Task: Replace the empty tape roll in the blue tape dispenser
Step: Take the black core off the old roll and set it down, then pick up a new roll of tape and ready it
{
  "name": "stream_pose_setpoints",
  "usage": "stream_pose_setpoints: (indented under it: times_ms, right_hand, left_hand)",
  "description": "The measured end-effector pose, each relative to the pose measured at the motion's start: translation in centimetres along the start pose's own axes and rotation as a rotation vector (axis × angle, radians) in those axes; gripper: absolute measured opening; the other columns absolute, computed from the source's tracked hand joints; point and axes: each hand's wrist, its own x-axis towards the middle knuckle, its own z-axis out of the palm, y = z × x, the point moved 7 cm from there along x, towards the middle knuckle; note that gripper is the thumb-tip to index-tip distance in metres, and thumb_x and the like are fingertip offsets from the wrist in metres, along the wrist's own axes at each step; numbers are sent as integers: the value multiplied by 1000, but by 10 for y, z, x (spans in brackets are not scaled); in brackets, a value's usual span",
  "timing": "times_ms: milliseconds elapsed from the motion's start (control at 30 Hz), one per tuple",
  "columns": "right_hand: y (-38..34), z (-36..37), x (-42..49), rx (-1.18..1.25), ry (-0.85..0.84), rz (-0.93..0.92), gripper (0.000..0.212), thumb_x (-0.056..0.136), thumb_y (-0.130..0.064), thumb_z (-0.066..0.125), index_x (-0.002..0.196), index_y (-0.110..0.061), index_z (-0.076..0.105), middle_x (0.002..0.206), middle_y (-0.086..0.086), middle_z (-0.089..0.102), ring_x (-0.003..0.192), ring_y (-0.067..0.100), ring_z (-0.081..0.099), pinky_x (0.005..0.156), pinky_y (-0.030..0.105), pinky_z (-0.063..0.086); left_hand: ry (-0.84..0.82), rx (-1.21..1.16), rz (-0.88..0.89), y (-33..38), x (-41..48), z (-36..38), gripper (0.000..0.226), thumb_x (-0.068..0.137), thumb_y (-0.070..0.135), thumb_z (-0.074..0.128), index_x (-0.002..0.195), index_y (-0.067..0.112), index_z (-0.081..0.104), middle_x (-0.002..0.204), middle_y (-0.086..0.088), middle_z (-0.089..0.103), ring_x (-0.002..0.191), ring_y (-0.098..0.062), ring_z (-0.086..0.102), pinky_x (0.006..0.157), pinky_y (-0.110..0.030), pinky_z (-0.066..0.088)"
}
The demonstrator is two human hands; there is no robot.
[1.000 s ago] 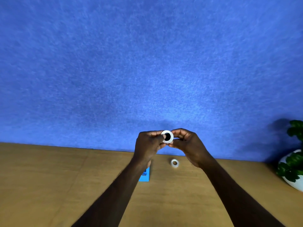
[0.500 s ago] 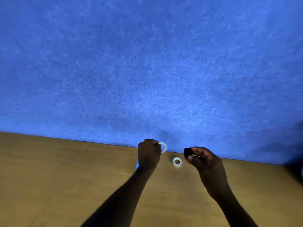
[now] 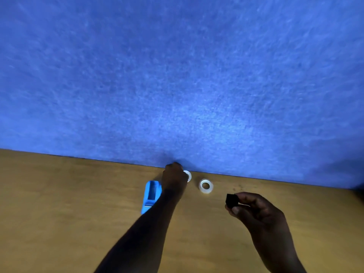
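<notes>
Blue felt wall, wooden tabletop below, dim light

Wooden table against a blue wall.
On it lie a blue tape dispenser and, at its 3 o'clock, a white tape roll.

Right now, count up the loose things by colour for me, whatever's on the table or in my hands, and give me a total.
White: 2, the ring in the left hand and the tape roll on the table
Blue: 1, the tape dispenser
Black: 1, the small piece in the right hand
Total: 4
</notes>
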Motion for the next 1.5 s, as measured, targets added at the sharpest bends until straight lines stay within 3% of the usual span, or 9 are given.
stream_pose_setpoints:
  times_ms: [333, 433, 533, 633, 800, 1000, 1133, 1400, 1500]
  right_hand:
    - [6, 7, 11, -77, 11, 32, 23, 80, 3, 70, 92, -17, 71, 83, -2, 78, 81, 13, 74, 72, 22, 57]
    - [3, 13, 19, -213, 16, 12, 22, 81, -8, 73, 91, -28, 71, 83, -8, 77, 78, 12, 72, 71, 28, 55]
    - [-6, 24, 28, -405, 3, -113, 25, 82, -12, 74, 94, -33, 70, 80, -17, 75, 78, -1, 69, 63, 11, 50]
    - [-22, 48, 35, -626, -90, -350, 26, 84, -10, 71, 105, -26, 70, 93, -23, 68, 84, -17, 60, 71, 2, 44]
    - [-30, 79, 38, -709, -206, -491, 33, 86, -9, 66, 116, -24, 65, 105, -8, 70, 94, -1, 64, 79, 12, 51]
    - [22, 60, 75, -742, -44, -170, 47, 83, -4, 65, 128, -8, 56, 124, 9, 64, 99, 17, 66, 87, 25, 50]
    - [78, 69, 94, -941, -137, 62, 50, 80, -17, 69, 126, -7, 52, 125, 16, 56, 109, 32, 58, 88, 36, 47]
    - [93, 82, 117, -1093, -160, 24, 48, 85, -22, 65, 127, -5, 53, 127, 16, 57, 114, 31, 55, 92, 36, 47]
    - [67, 74, 112, -894, -68, 25, 38, 80, -20, 71, 115, -8, 62, 113, 11, 67, 95, 22, 61, 75, 24, 43]
  left_hand:
    - [79, -29, 13, -1, -4, -12, 31, 96, 22, 56, 121, 7, 65, 121, -16, 67, 114, -31, 62, 89, -36, 46]
    - [115, -216, 77, 10, -21, -34, 34, 92, 28, 66, 122, 11, 68, 106, -10, 73, 106, -24, 66, 89, -30, 46]
    - [-143, -642, 48, 17, -51, -44, 24, 85, 26, 78, 107, 17, 76, 84, 6, 73, 78, -8, 69, 78, -30, 56]
    - [-459, -823, 81, 29, -81, -41, 12, 84, 19, 79, 94, 24, 77, 81, 6, 76, 76, 0, 70, 69, -22, 56]
    - [-329, -877, 65, 21, -79, -50, 11, 85, 8, 77, 88, 18, 81, 83, -9, 79, 77, -12, 71, 70, -26, 57]
    - [-248, -995, -20, 3, -73, -65, 10, 83, 0, 76, 92, 2, 79, 75, -2, 77, 60, -2, 64, 60, -15, 50]
    - [-234, -1031, -63, -8, -69, -66, 11, 80, 2, 79, 83, 12, 81, 87, -15, 79, 74, -17, 67, 73, -29, 53]
    - [-247, -1022, -45, -6, -72, -75, 9, 75, 9, 84, 82, 14, 81, 88, -16, 79, 69, -13, 66, 75, -32, 53]
    - [-251, -1046, -44, -1, -75, -82, 10, 75, 10, 84, 76, 20, 82, 90, -19, 78, 76, -18, 67, 79, -35, 53]
